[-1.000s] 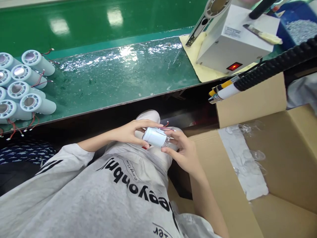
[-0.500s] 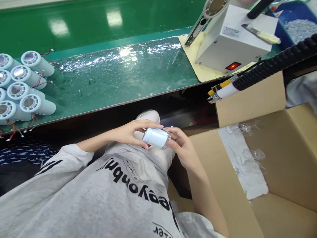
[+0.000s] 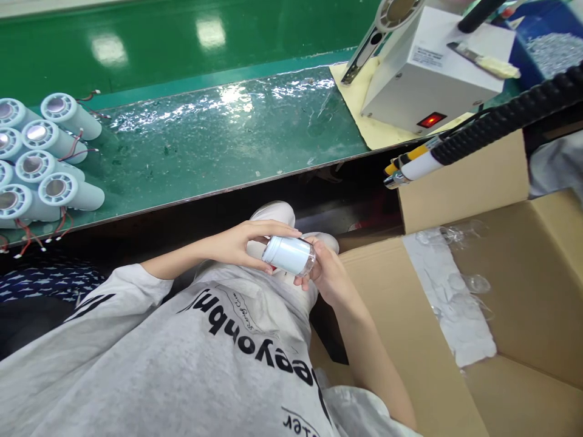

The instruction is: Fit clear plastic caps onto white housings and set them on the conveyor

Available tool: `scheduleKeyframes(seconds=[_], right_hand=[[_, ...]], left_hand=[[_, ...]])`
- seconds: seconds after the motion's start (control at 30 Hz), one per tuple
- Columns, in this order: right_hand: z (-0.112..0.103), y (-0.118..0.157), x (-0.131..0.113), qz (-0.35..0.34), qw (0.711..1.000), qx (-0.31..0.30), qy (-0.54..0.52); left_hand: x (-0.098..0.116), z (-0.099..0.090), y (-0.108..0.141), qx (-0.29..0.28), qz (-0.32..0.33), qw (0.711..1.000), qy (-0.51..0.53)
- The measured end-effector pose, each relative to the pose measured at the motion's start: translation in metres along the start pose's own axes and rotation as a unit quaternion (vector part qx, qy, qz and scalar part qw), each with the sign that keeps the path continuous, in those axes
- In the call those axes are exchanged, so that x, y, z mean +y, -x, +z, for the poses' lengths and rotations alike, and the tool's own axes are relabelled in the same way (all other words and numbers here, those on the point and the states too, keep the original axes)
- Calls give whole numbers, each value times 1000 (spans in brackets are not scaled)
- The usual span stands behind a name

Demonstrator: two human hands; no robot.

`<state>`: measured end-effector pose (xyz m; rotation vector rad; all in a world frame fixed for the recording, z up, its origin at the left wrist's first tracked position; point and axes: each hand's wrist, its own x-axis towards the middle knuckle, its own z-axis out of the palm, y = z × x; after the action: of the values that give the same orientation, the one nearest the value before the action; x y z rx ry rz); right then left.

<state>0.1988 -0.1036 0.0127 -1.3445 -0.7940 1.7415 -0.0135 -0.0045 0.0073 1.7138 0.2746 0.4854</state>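
A light blue cylinder (image 3: 288, 255) with a clear end lies nearly level between my hands, above my lap. My left hand (image 3: 243, 244) grips its left end, thumb below and fingers along the top edge. At the clear right end, my right hand (image 3: 327, 270) has its fingers bent around the rim, some of them beneath it. Part of the right fingers is hidden by the cylinder and the hand itself.
Several light blue cylinders (image 3: 59, 189) with red and dark wires stand on the green bench (image 3: 218, 145) at left. A white machine (image 3: 437, 73) with a lit red switch sits at upper right, near a black hose (image 3: 510, 115). An open cardboard box (image 3: 523, 285) is at right.
My right hand has turned about the clear end, its fingers moving from above the cylinder to below it. My left hand keeps its grip.
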Motion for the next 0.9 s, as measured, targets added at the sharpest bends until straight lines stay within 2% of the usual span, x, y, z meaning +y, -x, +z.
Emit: scheduleKeyframes(seconds=[0.2,0.3,0.37,0.43,0.5,0.53,0.6,0.67,0.7,0.73,0.77,0.8,0.9], right_hand=[[5,-2,1,47,998,-22,-38],[4,-3,3,85,993,-56,-54],[2,-3,5,102,991,-78,-49],[0,-1,8,90,993,-71,-16],[-3,3,10,16,998,3,59],[-4,5,11,-52,991,58,108],[-7,8,12,-224,942,132,214],[-10,9,11,-370,872,115,298],[-11,10,11,-411,847,85,326],[-12,10,10,-428,835,57,342],[-13,10,11,-425,836,39,344],[-14,11,11,-407,851,30,330],[-16,13,13,-311,922,16,230]], left_hand=[[-2,0,0,1,6,1000,2],[-1,2,1,7,15,1000,3],[2,3,1,15,4,1000,5],[6,5,2,29,-17,999,8],[10,7,3,52,-45,998,10],[12,7,3,63,-61,996,16],[14,9,4,77,-92,992,41],[14,9,5,74,-120,987,78],[14,9,5,66,-134,984,93],[13,8,5,55,-145,982,105],[13,7,5,45,-152,981,112],[14,6,5,37,-152,981,112],[16,3,4,19,-112,989,94]])
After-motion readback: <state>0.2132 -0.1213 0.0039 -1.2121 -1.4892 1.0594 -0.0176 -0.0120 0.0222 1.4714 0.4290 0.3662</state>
